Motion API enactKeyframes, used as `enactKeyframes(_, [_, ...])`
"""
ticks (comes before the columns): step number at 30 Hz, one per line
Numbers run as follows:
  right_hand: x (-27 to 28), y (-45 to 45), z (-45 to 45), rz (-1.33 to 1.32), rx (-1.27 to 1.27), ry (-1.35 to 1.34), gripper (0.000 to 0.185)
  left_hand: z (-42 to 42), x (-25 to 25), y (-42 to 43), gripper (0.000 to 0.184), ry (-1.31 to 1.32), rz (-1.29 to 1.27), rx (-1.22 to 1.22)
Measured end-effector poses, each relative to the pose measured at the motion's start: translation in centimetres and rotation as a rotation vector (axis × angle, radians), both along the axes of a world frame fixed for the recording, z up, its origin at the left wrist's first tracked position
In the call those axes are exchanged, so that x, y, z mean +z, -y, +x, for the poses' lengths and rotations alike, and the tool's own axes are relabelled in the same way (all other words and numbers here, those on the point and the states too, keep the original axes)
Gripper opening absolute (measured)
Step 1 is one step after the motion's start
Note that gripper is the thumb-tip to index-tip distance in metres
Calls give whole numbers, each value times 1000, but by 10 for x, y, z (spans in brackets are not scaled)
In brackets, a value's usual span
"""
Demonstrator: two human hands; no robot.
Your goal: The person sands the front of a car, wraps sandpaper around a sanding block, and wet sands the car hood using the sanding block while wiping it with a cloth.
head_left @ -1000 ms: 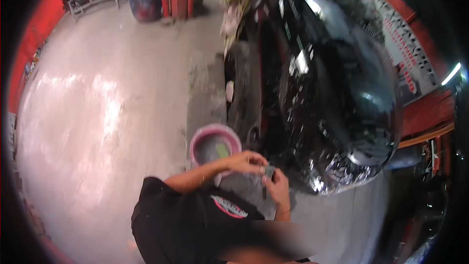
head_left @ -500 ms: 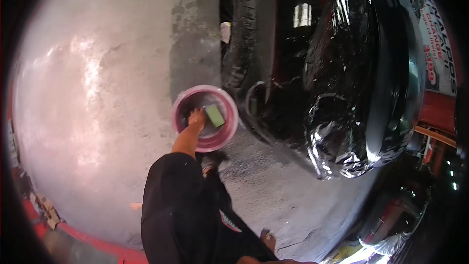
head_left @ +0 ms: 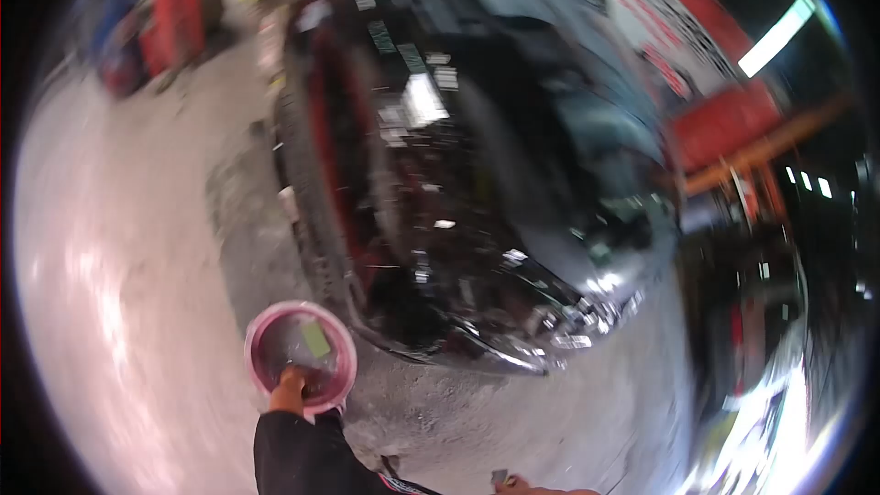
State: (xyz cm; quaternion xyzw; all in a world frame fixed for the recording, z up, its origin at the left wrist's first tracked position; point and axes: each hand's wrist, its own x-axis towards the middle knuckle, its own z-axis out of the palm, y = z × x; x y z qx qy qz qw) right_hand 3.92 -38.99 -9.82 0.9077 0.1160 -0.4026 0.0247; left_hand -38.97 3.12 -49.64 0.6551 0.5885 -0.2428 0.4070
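A pink bucket point(head_left: 344, 390) stands on the floor beside the car and holds cloudy water. My left hand point(head_left: 291, 379) reaches down into its near side; the fingers are blurred and partly under the water, so their grip is unclear. Inside the bucket, a green sponge point(head_left: 315, 339) lies beyond the hand, apart from it. At the bottom edge, my right hand point(head_left: 515, 484) has its fingers closed on a small dark block point(head_left: 500, 476), whose kind I cannot make out.
A glossy black car point(head_left: 440, 220) fills the middle, with lights reflected in its body. Red equipment point(head_left: 174, 9) stands at the far left. A red-and-white banner point(head_left: 660, 27) hangs behind the car, and another vehicle point(head_left: 752, 312) is at the right.
My view has swung up and turned, so the bucket sits lower left and more of the car shows. My left hand remains in the bucket, now farther from the sponge.
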Motion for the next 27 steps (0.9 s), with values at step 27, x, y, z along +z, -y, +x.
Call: enactKeyframes(27, [-92, 260, 186, 504, -756, 171, 63, 407, 504, 99, 24, 1596, -200, 1298])
